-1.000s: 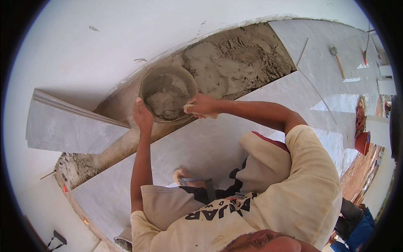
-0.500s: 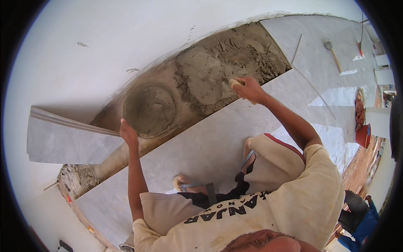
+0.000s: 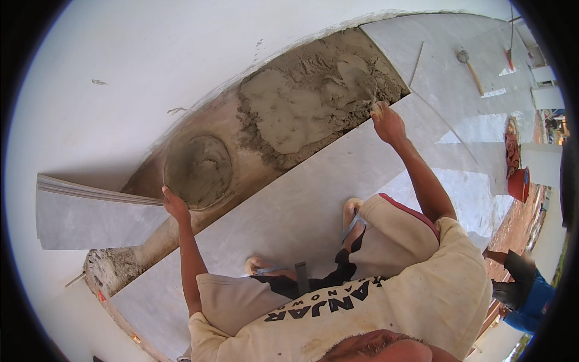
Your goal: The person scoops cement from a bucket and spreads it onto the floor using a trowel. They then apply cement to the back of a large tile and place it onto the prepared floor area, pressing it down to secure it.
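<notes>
Right hand (image 3: pixel 389 127) has moved from the bucket (image 3: pixel 176 161) to the right end of the mortar (image 3: pixel 280 117).
Left hand (image 3: pixel 175 204) pinches the bucket's rim; the right wraps a trowel (image 3: pixel 376 110), blade blurred. Straying over the edge, it could smear mortar on the tile (image 3: pixel 283 208). A second ago both hands were at the bucket.

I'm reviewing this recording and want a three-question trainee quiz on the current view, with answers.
1. True or false: the left hand is at the rim of the bucket.
2. Where is the right hand?
A) Over the stacked tiles
B) At the edge of the mortar bed
C) Inside the bucket
3. Fill in: the wooden-handled tool lies on the grey ____.

Key: 1. True. 2. B. 3. Floor tiles.
</notes>
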Demonstrator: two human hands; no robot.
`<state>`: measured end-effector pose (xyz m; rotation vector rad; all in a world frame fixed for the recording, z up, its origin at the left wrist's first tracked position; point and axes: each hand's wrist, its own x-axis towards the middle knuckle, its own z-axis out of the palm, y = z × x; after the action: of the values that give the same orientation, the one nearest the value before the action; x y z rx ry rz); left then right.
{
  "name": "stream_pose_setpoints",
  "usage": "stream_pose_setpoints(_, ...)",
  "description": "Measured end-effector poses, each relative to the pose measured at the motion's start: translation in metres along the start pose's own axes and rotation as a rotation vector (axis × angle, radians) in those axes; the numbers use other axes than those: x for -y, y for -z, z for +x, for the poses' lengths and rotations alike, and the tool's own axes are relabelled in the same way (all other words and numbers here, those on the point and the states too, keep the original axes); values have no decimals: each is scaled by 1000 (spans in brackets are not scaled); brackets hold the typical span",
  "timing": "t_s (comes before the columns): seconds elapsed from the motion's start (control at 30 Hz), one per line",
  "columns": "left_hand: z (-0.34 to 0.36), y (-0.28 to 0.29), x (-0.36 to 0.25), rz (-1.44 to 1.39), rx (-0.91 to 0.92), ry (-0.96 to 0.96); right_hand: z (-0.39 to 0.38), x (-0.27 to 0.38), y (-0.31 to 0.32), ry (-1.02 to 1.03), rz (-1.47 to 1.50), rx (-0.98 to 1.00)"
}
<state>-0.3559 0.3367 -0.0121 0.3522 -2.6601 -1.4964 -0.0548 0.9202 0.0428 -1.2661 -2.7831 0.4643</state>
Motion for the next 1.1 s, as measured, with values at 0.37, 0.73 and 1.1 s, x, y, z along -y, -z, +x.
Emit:
stream_pose_setpoints(0.37, 1, 4, 6, -69, 32, -5, 18, -46, -20, -62, -197, 221)
stream_pose_setpoints(0.73, 0, -6, 10, -154, -22, -75, 70, -122, 5, -524, 400, 374)
stream_pose_setpoints(1.1, -8, -6, -4, -85, -54, -77, -11, -44, -24, -506, 736, 648)
